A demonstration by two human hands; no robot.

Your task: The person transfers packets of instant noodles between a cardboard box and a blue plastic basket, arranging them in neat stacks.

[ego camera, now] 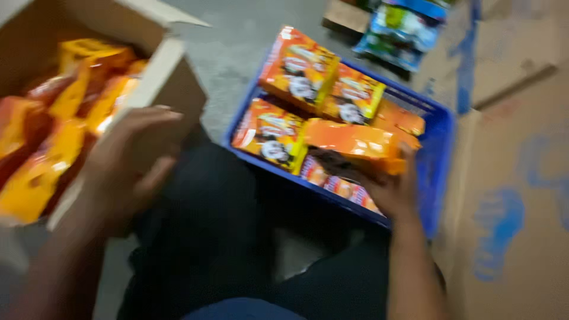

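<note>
The orange packet [355,145] lies over others at the blue crate's [441,148] near edge, the right hand [394,189] closed on its end. It looks light, soft and crinkly, best gripped by the edges. The left hand [133,160] rests half-open, empty, against the carton's [172,77] flap.

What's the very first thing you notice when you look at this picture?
The bright orange snack packets stacked in the blue crate at the middle jump out first. The right hand grips one orange packet at the crate's near edge. On the left, a cardboard box full of more orange and yellow packets sits beside the left hand, which rests at its side.
</note>
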